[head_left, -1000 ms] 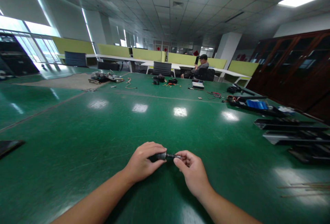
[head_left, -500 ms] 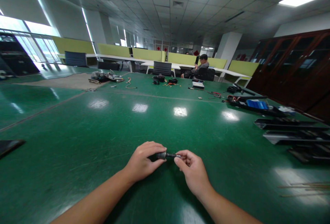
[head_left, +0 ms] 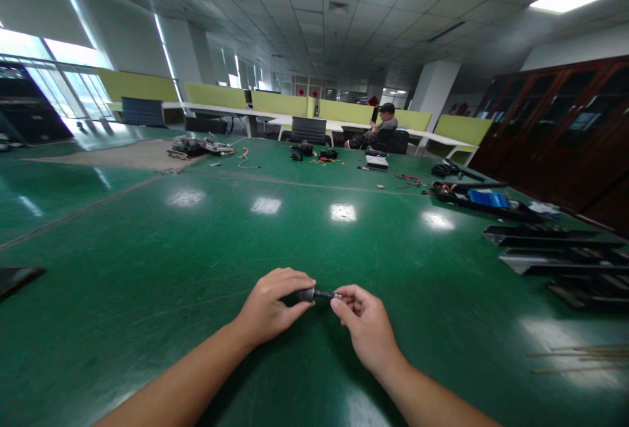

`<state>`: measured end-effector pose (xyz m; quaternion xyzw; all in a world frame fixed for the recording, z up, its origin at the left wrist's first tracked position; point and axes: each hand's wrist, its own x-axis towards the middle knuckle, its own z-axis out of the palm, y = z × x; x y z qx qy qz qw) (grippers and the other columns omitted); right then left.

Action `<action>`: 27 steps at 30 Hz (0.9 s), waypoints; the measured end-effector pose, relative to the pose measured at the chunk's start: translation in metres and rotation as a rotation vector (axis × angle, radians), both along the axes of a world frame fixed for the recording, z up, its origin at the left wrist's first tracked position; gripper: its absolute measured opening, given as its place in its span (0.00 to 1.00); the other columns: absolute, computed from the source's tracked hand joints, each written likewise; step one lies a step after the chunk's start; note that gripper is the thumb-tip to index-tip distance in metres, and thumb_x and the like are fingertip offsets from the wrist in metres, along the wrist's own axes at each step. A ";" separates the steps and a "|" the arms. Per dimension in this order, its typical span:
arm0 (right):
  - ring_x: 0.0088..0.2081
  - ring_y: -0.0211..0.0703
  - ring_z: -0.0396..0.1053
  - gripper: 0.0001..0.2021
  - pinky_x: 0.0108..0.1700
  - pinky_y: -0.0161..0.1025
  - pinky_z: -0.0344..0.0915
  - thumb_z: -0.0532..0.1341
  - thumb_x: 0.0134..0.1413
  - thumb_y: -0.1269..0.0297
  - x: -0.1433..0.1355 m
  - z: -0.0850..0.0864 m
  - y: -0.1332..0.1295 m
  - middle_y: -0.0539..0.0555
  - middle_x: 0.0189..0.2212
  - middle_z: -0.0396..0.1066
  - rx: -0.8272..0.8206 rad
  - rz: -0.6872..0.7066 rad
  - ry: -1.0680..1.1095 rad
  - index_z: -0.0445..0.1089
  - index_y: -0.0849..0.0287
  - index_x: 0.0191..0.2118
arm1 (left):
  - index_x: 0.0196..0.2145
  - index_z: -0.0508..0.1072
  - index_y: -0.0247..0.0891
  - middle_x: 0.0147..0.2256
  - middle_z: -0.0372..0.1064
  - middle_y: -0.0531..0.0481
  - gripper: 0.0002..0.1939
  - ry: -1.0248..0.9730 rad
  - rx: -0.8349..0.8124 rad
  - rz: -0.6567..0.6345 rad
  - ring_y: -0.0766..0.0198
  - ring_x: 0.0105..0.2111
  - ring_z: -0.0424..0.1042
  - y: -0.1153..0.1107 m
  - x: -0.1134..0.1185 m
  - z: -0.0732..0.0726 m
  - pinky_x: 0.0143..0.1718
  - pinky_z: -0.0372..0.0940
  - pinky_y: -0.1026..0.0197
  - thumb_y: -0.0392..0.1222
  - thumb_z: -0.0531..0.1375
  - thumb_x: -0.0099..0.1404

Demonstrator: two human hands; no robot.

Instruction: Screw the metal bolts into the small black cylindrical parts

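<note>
Over the near middle of the green table [head_left: 211, 250], my left hand [head_left: 275, 302] grips the thick dark end of a small cylindrical tool [head_left: 307, 295] between thumb and fingers. The tool lies level, its thin black shaft pointing right. At the shaft's tip, my right hand [head_left: 364, 323] pinches the narrow metal end with thumb and index finger. Both hands are on the same tool, a short stretch of shaft showing between them. Part of the thick end is hidden by my left fingers.
Dark metal channels [head_left: 545, 260] and thin sticks [head_left: 580, 355] lie at the right. A blue item [head_left: 487, 198] sits in a black tray behind. Electronic parts [head_left: 196, 145] stand far left. A seated person [head_left: 386, 122] is beyond the table.
</note>
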<state>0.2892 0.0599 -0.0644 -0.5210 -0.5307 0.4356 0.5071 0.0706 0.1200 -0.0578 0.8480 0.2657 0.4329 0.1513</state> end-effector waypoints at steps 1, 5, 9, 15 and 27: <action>0.29 0.41 0.66 0.13 0.30 0.35 0.63 0.65 0.57 0.56 0.000 0.000 0.000 0.51 0.28 0.69 0.000 0.002 0.000 0.74 0.61 0.41 | 0.47 0.75 0.43 0.43 0.75 0.47 0.16 -0.002 0.004 0.001 0.59 0.43 0.74 0.000 0.000 0.000 0.47 0.68 0.54 0.37 0.67 0.61; 0.29 0.41 0.65 0.12 0.30 0.35 0.62 0.64 0.57 0.56 0.000 -0.001 0.000 0.51 0.28 0.68 0.000 0.002 0.006 0.74 0.61 0.41 | 0.47 0.75 0.43 0.43 0.75 0.47 0.16 -0.007 0.011 0.006 0.59 0.43 0.74 0.002 0.001 0.000 0.47 0.68 0.54 0.37 0.67 0.61; 0.29 0.41 0.66 0.12 0.30 0.35 0.62 0.64 0.57 0.57 0.000 0.000 -0.001 0.51 0.28 0.68 -0.003 0.003 0.005 0.74 0.61 0.41 | 0.47 0.75 0.43 0.43 0.75 0.47 0.16 -0.013 0.016 0.005 0.59 0.43 0.73 0.002 0.000 0.000 0.47 0.68 0.54 0.37 0.66 0.61; 0.29 0.41 0.66 0.12 0.30 0.35 0.62 0.65 0.57 0.56 0.001 -0.001 -0.001 0.51 0.28 0.69 0.003 0.000 0.004 0.74 0.61 0.41 | 0.47 0.75 0.45 0.44 0.75 0.49 0.16 -0.005 0.012 0.011 0.61 0.43 0.73 0.001 0.000 0.001 0.46 0.68 0.55 0.37 0.67 0.61; 0.28 0.41 0.65 0.12 0.29 0.35 0.60 0.65 0.57 0.56 0.002 -0.006 0.001 0.51 0.27 0.67 0.006 -0.002 0.012 0.74 0.60 0.41 | 0.48 0.74 0.45 0.44 0.75 0.48 0.17 -0.004 0.016 0.019 0.60 0.44 0.73 0.002 -0.001 -0.001 0.47 0.68 0.54 0.37 0.67 0.61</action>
